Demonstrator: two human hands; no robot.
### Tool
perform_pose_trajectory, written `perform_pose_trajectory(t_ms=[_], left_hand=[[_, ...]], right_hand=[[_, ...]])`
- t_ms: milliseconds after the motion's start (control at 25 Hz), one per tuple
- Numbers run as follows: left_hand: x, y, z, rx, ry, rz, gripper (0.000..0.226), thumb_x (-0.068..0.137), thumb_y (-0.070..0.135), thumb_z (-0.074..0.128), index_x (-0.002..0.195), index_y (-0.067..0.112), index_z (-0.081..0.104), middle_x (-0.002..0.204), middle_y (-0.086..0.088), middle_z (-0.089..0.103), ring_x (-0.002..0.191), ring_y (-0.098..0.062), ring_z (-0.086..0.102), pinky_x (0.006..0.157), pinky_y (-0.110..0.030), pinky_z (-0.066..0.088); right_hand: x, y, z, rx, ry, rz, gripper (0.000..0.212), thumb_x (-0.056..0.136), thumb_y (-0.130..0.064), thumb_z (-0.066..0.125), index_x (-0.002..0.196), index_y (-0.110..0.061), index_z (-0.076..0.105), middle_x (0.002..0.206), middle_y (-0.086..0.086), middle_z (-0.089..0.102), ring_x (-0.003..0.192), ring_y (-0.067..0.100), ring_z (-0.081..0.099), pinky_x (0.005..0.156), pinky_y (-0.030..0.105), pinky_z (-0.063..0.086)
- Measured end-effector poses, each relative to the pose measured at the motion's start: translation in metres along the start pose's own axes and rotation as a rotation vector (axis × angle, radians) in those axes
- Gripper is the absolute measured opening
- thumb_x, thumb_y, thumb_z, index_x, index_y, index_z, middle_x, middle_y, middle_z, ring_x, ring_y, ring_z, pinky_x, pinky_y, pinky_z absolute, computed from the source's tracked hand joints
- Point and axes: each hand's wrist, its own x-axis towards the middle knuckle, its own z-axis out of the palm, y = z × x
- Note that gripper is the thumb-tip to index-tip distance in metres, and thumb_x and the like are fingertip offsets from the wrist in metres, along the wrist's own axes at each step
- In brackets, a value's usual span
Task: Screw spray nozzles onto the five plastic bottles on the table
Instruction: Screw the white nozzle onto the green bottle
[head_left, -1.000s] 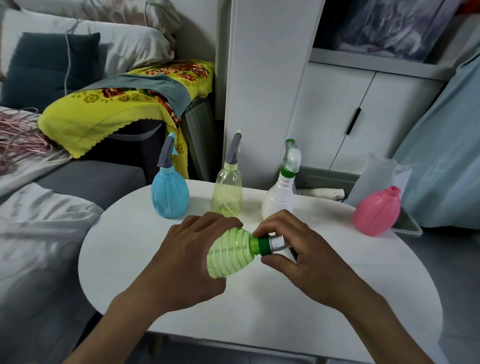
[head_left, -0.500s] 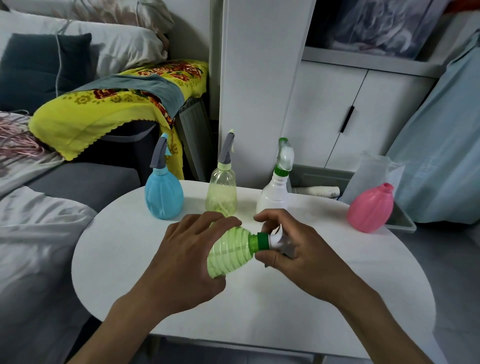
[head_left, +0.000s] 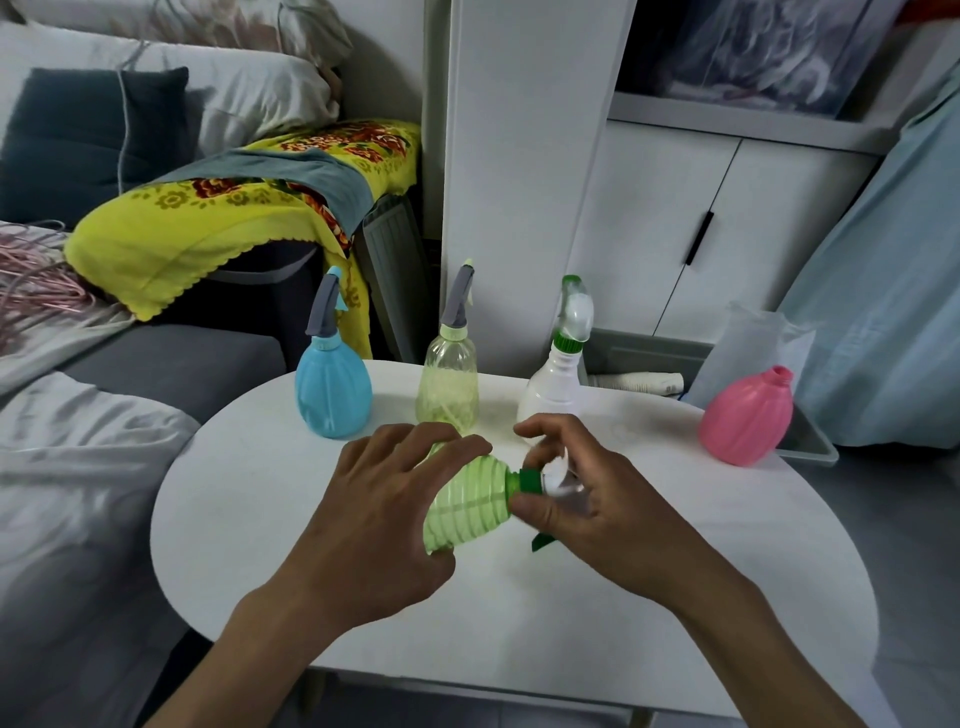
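White table. Left hand grasps green bottle; right hand pinches nozzle. I'd keep bottle steady, threads square, twist collar snug.

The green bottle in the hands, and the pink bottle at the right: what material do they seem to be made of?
The green bottle looks like thin translucent plastic: light passes through its ribbed wall, which has a soft sheen. The pink bottle looks like opaque plastic with a smooth, slightly glossy finish and shallow vertical ribs; its neck is bare, without a nozzle. How stiff either is cannot be told.
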Motion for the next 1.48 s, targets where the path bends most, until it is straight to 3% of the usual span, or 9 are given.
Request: perform_pose_trajectory(t_ms=[240, 400, 520, 680, 840, 1000, 1200, 1320, 1480], left_hand=[[0.001, 0.001, 0.000, 0.015, 0.002, 0.010, 0.089, 0.053, 0.035, 0.082, 0.132, 0.035, 0.040, 0.128, 0.005, 0.059, 0.113, -0.025, 0.056, 0.090, -0.047, 0.051], [0.001, 0.000, -0.001, 0.008, 0.022, -0.003, 0.088, 0.054, 0.034, 0.081, 0.132, 0.035, 0.041, 0.128, 0.006, 0.058, 0.113, -0.024, 0.056, 0.089, -0.047, 0.051], [0.000, 0.001, 0.001, 0.020, 0.010, 0.000, 0.090, 0.053, 0.035, 0.082, 0.133, 0.035, 0.041, 0.129, 0.006, 0.058, 0.114, -0.024, 0.056, 0.091, -0.047, 0.051], [0.002, 0.001, 0.001, 0.015, 0.004, -0.010, 0.090, 0.054, 0.035, 0.083, 0.133, 0.035, 0.040, 0.129, 0.005, 0.058, 0.115, -0.025, 0.056, 0.091, -0.048, 0.051], [0.002, 0.003, 0.002, 0.023, -0.005, 0.004, 0.090, 0.053, 0.035, 0.082, 0.133, 0.034, 0.041, 0.130, 0.005, 0.058, 0.116, -0.026, 0.055, 0.091, -0.049, 0.050], [0.001, 0.003, 0.002, -0.008, -0.007, -0.006, 0.090, 0.054, 0.037, 0.083, 0.133, 0.034, 0.040, 0.130, 0.003, 0.059, 0.116, -0.026, 0.056, 0.092, -0.050, 0.051], [0.001, 0.003, 0.003, -0.010, -0.018, -0.006, 0.090, 0.054, 0.038, 0.082, 0.134, 0.035, 0.040, 0.130, 0.005, 0.058, 0.116, -0.025, 0.055, 0.092, -0.049, 0.051], [0.001, 0.005, 0.003, -0.043, -0.010, -0.018, 0.088, 0.056, 0.041, 0.082, 0.134, 0.035, 0.040, 0.130, 0.005, 0.058, 0.116, -0.023, 0.055, 0.091, -0.047, 0.052], [0.001, 0.013, -0.002, -0.210, -0.071, -0.105, 0.086, 0.056, 0.058, 0.079, 0.129, 0.046, 0.035, 0.126, 0.021, 0.049, 0.108, -0.006, 0.056, 0.085, -0.033, 0.054]], right_hand=[[0.001, 0.005, -0.001, 0.001, -0.020, 0.051, 0.040, 0.082, -0.059, 0.060, 0.117, -0.052, 0.044, 0.095, -0.014, 0.057, 0.078, 0.004, 0.060, 0.067, 0.024, 0.049], [0.000, 0.003, 0.001, 0.013, -0.002, 0.005, 0.048, 0.080, -0.046, 0.069, 0.120, -0.052, 0.042, 0.099, -0.017, 0.056, 0.078, -0.004, 0.056, 0.063, 0.013, 0.047], [0.001, 0.003, 0.000, 0.011, -0.004, 0.051, 0.036, 0.085, -0.058, 0.057, 0.119, -0.050, 0.044, 0.090, -0.010, 0.059, 0.074, 0.000, 0.060, 0.065, 0.025, 0.051], [-0.001, 0.001, 0.000, -0.020, 0.006, 0.025, 0.052, 0.079, -0.049, 0.069, 0.122, -0.052, 0.040, 0.099, -0.019, 0.054, 0.077, -0.003, 0.055, 0.063, 0.013, 0.046], [-0.001, 0.002, -0.002, -0.009, -0.012, 0.072, 0.044, 0.083, -0.056, 0.061, 0.121, -0.050, 0.042, 0.096, -0.013, 0.058, 0.078, 0.002, 0.058, 0.070, 0.028, 0.052], [-0.001, 0.002, -0.003, -0.022, -0.002, 0.039, 0.051, 0.081, -0.040, 0.073, 0.121, -0.050, 0.042, 0.096, -0.021, 0.053, 0.078, -0.001, 0.053, 0.063, 0.014, 0.044], [-0.002, 0.001, -0.004, -0.041, -0.006, 0.053, 0.048, 0.083, -0.040, 0.073, 0.121, -0.047, 0.044, 0.093, -0.016, 0.056, 0.078, 0.001, 0.054, 0.064, 0.015, 0.043], [-0.003, -0.004, -0.006, -0.047, 0.034, 0.043, 0.048, 0.081, -0.040, 0.074, 0.119, -0.046, 0.046, 0.088, -0.013, 0.056, 0.075, 0.001, 0.054, 0.059, 0.012, 0.040], [-0.003, -0.008, -0.013, 0.018, 0.063, 0.103, 0.043, 0.078, -0.056, 0.067, 0.117, -0.047, 0.051, 0.081, -0.004, 0.064, 0.076, 0.006, 0.061, 0.068, 0.026, 0.048]])
